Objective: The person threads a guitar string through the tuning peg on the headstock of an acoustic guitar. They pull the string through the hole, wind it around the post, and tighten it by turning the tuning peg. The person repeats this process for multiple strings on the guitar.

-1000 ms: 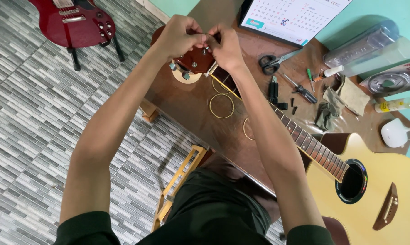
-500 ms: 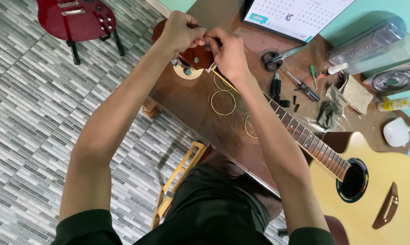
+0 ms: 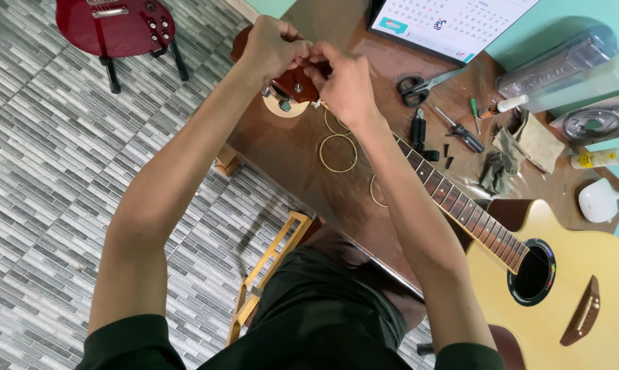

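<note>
Head view: we see left hand (image 3: 271, 46) and right hand (image 3: 343, 79) pinched closed on headstock (image 3: 294, 83) at table's far-left corner. Guitar (image 3: 563, 288) neck bare, coiled strings (image 3: 338, 153) loose on table (image 3: 289, 157); stringing looks barely begun.

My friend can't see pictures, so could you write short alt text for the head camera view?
Both hands, left hand and right hand, meet at the headstock of an acoustic guitar lying on a brown table. Coiled strings, scissors and a screwdriver lie nearby.
</note>
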